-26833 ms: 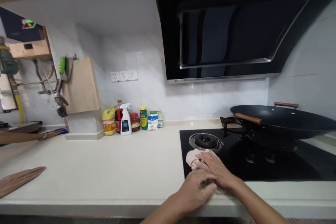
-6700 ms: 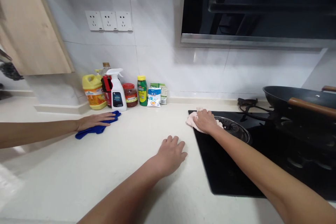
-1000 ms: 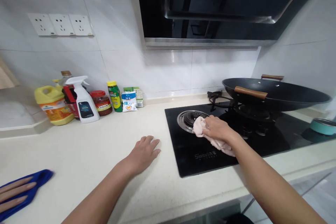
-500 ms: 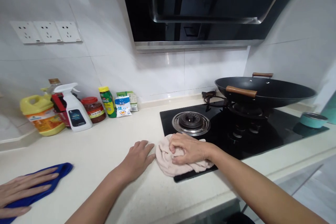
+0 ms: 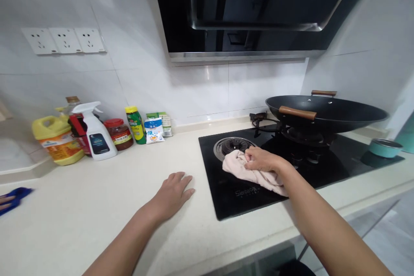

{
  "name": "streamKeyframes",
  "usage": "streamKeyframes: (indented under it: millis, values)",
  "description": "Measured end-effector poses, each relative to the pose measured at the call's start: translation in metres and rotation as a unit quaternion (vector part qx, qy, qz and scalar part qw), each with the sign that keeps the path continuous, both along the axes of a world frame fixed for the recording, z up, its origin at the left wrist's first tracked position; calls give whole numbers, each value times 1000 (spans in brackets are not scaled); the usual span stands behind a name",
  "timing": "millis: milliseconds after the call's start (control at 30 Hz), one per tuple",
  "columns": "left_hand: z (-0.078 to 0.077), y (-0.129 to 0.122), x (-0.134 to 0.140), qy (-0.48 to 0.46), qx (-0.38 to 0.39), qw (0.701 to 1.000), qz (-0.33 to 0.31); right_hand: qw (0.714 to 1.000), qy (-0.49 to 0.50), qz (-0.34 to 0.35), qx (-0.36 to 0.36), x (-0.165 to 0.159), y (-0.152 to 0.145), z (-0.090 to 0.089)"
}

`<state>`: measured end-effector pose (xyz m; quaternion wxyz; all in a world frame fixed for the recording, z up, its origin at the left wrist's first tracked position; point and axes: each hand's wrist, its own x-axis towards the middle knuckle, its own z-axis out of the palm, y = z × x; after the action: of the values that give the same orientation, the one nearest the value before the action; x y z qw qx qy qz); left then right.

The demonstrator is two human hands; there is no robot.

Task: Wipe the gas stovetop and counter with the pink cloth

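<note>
My right hand (image 5: 263, 159) is closed on a pale pink cloth (image 5: 241, 167), which lies bunched on the black glass gas stove (image 5: 223, 200). The cloth covers the front edge of the left burner (image 5: 235, 143). My left hand (image 5: 174, 192) rests palm down on the cream countertop (image 5: 129, 189), its fingers spread and holding nothing. It lies just left of the stove's edge. At the far left, another person's fingers (image 5: 5, 202) press on a blue cloth (image 5: 19, 196); the rest of that hand is out of view.
A black wok (image 5: 336, 114) with wooden handles sits over the right burner. A teal bowl (image 5: 385, 148) stands at the stove's right end. Along the wall are a white spray bottle (image 5: 97, 138), a yellow jug (image 5: 60, 146), a red-lidded jar (image 5: 119, 134) and seasoning packets. A range hood (image 5: 258, 41) hangs above.
My right hand has moved the pink cloth up and right across the stove, uncovering its front left corner. My left hand stays almost in place. The other person's hand and blue cloth have shifted left.
</note>
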<state>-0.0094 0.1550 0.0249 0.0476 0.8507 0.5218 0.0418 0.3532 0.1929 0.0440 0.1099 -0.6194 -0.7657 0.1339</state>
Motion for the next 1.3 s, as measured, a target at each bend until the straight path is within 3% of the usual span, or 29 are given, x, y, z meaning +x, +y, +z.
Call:
streamKeyframes:
  millis: [167, 267, 700, 1000, 1300]
  values:
    - [3, -1, 3, 13, -8, 1000, 5, 987, -31, -154, 32, 13, 14, -13]
    - [3, -1, 4, 21, -8, 1000, 5, 980, -47, -194, 27, 17, 19, -19]
    - [-4, 0, -1, -2, 3, 1000, -5, 961, -59, -269, 31, 33, 35, -28]
    - [0, -3, 1, 2, -7, 1000, -1, 939, -44, -333, 66, 39, 34, -29]
    - [-5, -1, 0, 7, 12, 1000, -8, 956, -51, -282, 64, 26, 16, -27]
